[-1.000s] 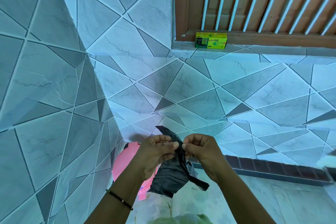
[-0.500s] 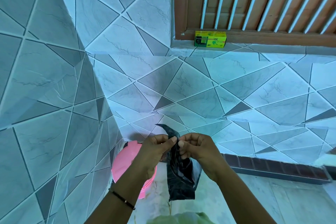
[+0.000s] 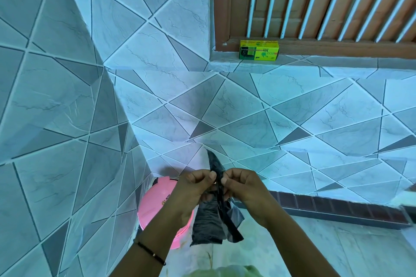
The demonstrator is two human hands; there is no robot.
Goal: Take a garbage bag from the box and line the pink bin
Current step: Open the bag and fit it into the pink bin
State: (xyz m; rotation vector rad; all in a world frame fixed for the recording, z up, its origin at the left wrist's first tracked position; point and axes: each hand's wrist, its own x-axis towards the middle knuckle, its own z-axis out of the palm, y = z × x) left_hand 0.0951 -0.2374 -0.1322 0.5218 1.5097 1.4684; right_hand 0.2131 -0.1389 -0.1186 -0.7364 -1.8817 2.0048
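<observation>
Your left hand [image 3: 191, 195] and right hand [image 3: 244, 191] both pinch the folded black bag [image 3: 210, 220]; rub the 2 layers apart to open its mouth above the pink bin [image 3: 155, 204].

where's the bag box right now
The box sits on the tiled ledge upper centre in the head view, against the wooden frame, far above both hands.

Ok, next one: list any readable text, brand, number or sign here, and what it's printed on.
"eco bin": box on the window ledge, printed upside down in this view; its smaller print is too blurred to read.
Dark mark on the pink bin: too small to read.
Garbage bag: no text visible.
</observation>
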